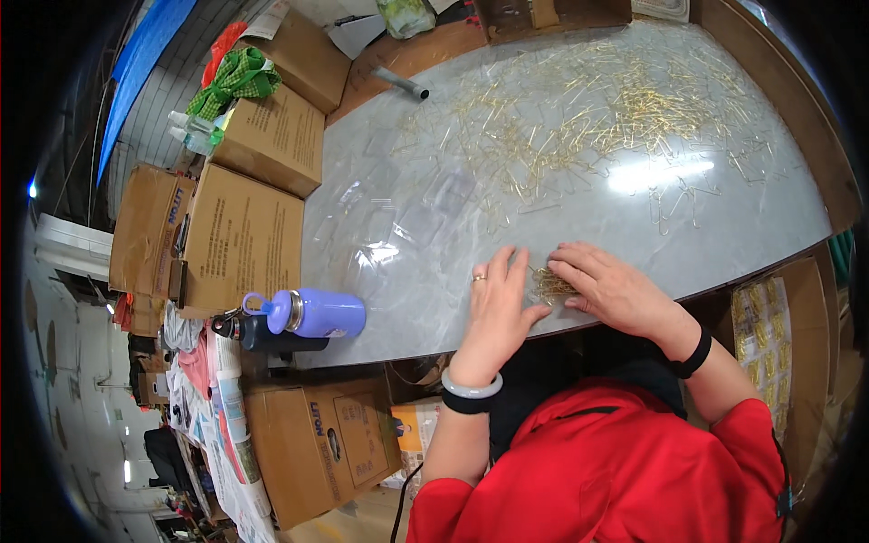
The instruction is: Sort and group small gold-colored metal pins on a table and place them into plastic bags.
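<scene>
Thumb spread wide from its fingers, the left hand (pixel 498 312) flanks a small bunch of gold wire hooks (pixel 550 286) near the table's (pixel 724 244) front edge; the right hand (pixel 608 288) curves over the other side, seemingly to keep it together. Beyond lie loose hooks (pixel 644 107) (perhaps spread for easy picking) and clear plastic pieces (pixel 453 192) blurred by glare; whether the right hand grips any wire, I cannot tell.

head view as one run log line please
left hand: beside wire bunch; right hand: touching wire bunch; loose wires: farther back; purple bottle: left
</scene>
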`<state>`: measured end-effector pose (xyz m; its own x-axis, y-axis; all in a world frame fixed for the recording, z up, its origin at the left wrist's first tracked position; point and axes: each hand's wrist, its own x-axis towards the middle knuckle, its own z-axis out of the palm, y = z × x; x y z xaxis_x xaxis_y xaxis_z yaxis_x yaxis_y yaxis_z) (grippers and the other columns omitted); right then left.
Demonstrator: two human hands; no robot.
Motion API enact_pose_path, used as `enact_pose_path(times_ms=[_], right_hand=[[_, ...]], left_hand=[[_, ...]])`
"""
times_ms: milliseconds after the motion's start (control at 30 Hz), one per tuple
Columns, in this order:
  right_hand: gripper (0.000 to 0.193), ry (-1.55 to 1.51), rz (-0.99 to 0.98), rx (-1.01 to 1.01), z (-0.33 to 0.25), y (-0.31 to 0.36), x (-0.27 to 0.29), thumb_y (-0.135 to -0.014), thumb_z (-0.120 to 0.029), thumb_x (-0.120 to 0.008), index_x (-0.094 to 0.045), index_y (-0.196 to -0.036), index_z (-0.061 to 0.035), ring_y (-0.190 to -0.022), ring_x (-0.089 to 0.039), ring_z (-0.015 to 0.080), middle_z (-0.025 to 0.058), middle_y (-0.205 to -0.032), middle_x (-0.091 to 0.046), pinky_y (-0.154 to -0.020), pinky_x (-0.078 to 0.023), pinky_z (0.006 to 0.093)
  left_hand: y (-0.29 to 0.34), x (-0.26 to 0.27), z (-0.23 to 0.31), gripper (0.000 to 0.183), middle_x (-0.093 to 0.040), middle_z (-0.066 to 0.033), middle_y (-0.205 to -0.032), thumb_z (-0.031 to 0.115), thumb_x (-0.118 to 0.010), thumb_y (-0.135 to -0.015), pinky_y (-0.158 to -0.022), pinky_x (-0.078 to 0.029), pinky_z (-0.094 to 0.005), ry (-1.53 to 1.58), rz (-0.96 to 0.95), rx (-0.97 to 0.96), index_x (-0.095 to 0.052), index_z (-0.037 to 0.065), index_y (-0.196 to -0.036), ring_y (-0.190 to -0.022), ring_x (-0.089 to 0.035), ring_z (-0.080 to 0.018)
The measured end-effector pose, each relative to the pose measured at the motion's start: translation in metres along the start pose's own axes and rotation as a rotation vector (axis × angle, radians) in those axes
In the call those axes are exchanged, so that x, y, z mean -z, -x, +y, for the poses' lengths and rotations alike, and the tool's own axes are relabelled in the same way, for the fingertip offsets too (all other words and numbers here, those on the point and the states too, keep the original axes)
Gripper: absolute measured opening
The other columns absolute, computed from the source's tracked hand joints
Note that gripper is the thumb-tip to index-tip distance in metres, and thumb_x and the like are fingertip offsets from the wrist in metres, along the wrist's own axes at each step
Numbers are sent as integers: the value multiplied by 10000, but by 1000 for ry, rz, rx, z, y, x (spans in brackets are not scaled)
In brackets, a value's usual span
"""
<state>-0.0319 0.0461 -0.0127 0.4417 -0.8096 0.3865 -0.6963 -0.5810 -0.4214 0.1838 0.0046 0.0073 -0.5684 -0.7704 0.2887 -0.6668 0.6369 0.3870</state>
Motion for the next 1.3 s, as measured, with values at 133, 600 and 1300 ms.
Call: enact_pose_path(times_ms=[133, 600, 1300], right_hand=[[510, 19, -16, -22, 3, 2, -6, -854, -180, -713, -546, -1304, -7, -1312, -488, 339, 157, -1363, -533, -1117, -412, 432], [545, 10, 37, -12, 5, 1, 0, -840, -220, -727, -536, -1289, 21, -1310, -471, 373, 177, -1331, -544, -1134, -381, 476], [567, -231, 68, -91, 7, 6, 8, -774, -217, -804, -536, -1229, -11, -1231, -517, 374, 166, -1321, -525, -1037, -451, 446]], left_hand=[[-4, -4, 2, 540, -558, -183, -1207, 80, -812, -748, -985, -434, -465, 131, -94, 92, -582, -12, -1229, -1126, -524, -387], [2, -31, 28, 396, -585, -166, -1071, -38, -734, -799, -723, -541, -339, 368, 89, 264, -590, -24, -1168, -855, -639, -264], [-2, -13, 15, 584, -578, -174, -1161, 67, -798, -758, -906, -501, -410, 334, -88, 72, -564, 2, -1289, -1036, -588, -336]])
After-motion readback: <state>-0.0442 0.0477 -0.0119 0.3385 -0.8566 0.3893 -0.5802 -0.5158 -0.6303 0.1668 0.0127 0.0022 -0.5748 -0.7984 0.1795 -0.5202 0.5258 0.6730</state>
